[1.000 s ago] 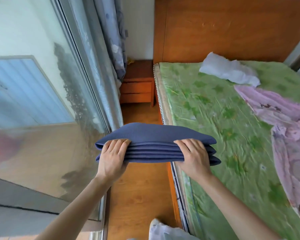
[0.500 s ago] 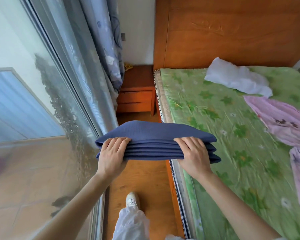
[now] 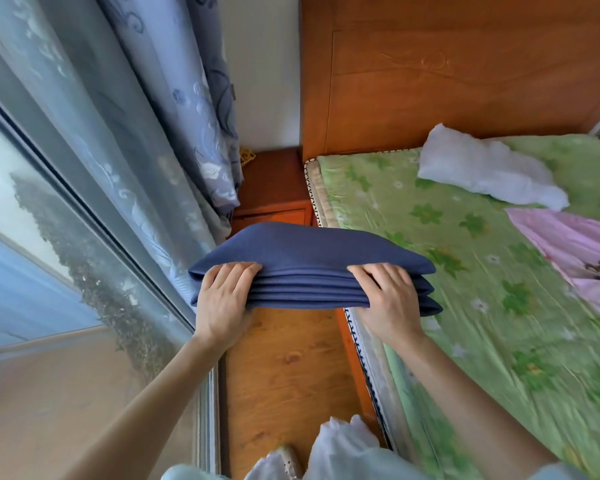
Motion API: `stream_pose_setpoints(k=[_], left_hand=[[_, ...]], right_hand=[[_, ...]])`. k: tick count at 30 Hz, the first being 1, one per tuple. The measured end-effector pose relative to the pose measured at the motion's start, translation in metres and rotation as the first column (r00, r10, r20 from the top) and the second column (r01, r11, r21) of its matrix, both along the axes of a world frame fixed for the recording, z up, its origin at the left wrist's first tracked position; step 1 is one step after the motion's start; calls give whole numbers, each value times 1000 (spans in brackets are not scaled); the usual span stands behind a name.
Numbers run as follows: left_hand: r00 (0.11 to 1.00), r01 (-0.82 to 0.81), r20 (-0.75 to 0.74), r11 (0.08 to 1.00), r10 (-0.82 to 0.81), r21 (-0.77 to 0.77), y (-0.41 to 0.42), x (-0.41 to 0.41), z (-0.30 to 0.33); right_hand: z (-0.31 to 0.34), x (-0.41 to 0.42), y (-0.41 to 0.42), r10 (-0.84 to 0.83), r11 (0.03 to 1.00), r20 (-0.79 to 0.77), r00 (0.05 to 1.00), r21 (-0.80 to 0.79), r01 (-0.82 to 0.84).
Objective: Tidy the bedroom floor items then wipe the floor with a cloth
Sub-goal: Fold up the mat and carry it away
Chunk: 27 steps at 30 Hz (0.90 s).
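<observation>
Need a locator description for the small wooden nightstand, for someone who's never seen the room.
Start at the tall orange-brown wooden headboard at the head of the bed with the green floral sheet. In the corner gap between it and the blue patterned curtain stands the low orange-brown wooden nightstand. It is the only piece with a drawer front, partly hidden behind the folded navy-blue cloth.

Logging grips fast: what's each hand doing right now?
Left hand: closed on the folded blue mat, left end.
Right hand: closed on the same mat, right end.
</observation>
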<state>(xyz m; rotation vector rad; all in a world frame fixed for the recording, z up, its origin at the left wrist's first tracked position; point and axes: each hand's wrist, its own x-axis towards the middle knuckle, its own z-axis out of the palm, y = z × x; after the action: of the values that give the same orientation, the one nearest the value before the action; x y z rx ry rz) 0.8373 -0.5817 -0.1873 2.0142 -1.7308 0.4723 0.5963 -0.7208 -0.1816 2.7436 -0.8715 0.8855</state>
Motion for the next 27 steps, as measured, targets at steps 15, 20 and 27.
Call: stream_pose_setpoints(k=[15, 20, 27], left_hand=[[999, -4, -31, 1000, 5, 20, -204, 78, -6], [998, -45, -44, 999, 45, 21, -271, 96, -1], [990, -117, -81, 993, 118, 24, -333, 118, -14]], right_hand=[[-11, 80, -203, -1, 1000, -6, 1000, -11, 1], [-9, 104, -279, 19, 1000, -12, 1000, 7, -19], [-10, 135, -354, 95, 995, -51, 994, 12, -94]])
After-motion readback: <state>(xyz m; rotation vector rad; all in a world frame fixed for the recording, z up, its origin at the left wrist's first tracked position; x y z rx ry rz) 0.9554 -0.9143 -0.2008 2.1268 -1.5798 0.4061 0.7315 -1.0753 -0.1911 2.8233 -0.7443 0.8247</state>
